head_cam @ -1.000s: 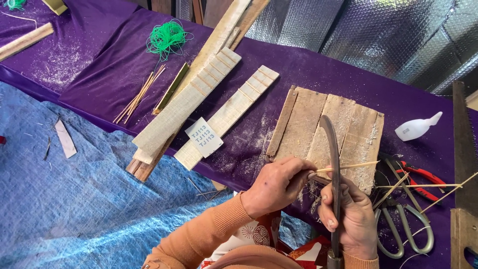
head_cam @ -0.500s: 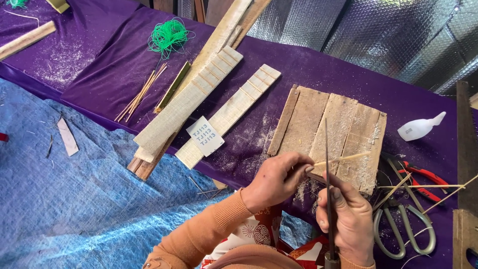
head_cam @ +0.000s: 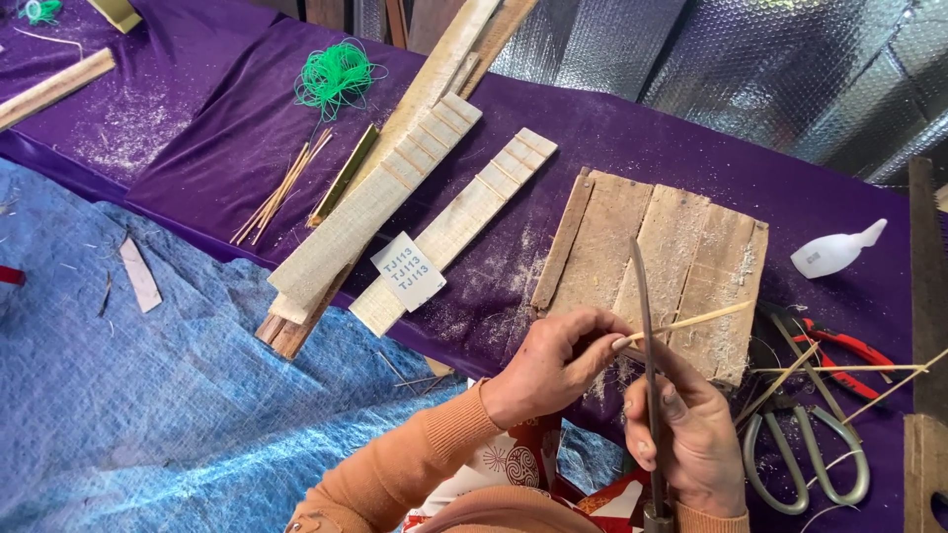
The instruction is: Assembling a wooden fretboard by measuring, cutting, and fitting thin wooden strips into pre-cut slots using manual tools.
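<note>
The handle of the long dark metal blade runs off the bottom edge, hidden inside the right hand, which is clenched around it with the blade pointing up and away. The left hand pinches one end of a thin pale bamboo sliver, its fingertips covering that end; the sliver crosses the blade just above the worn wooden board on the purple-covered counter. Grey-handled scissors lie just right.
</note>
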